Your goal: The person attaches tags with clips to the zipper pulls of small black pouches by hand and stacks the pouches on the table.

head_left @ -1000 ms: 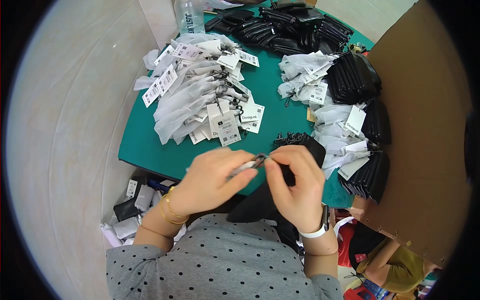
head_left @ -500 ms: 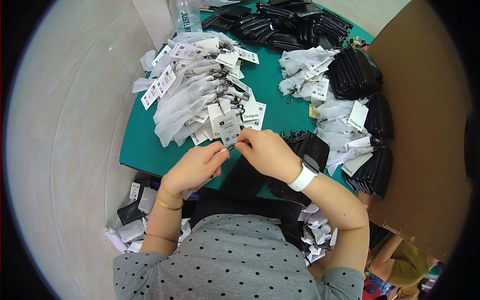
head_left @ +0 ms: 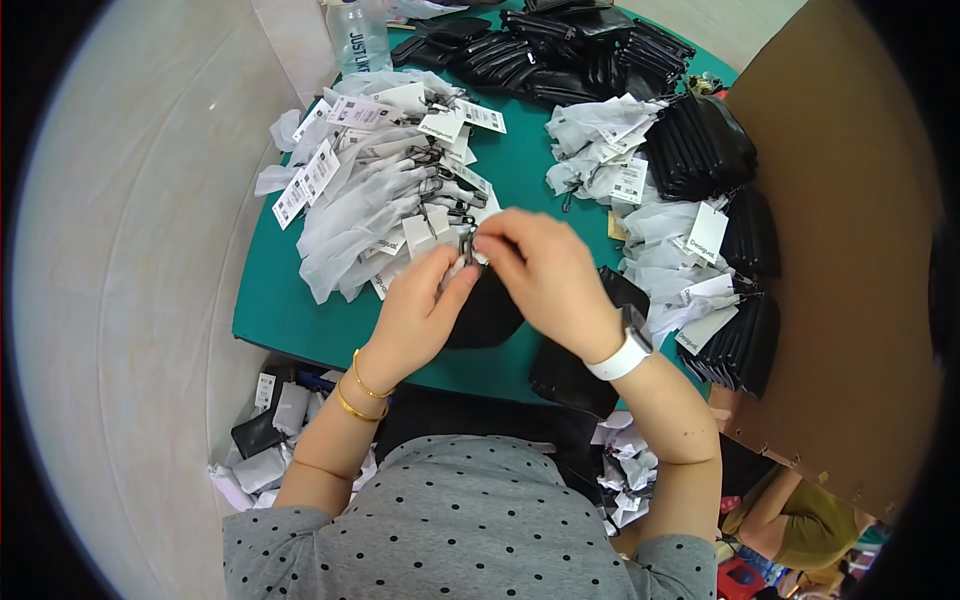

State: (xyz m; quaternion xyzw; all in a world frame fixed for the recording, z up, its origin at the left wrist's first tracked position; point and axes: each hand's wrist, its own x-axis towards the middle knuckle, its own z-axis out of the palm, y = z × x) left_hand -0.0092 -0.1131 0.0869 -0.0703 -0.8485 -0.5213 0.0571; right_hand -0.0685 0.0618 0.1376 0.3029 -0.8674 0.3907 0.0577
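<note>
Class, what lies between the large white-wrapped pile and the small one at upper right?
Bare green tabletop separates the large pile from the small pile in the head view.

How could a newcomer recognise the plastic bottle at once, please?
On the green table, find the large heap of tagged white wraps on the person's left. Just past its far end is the bottle. It is see-through, with dark lettering that starts "JUST", unlike the black pouches to its right.
</note>
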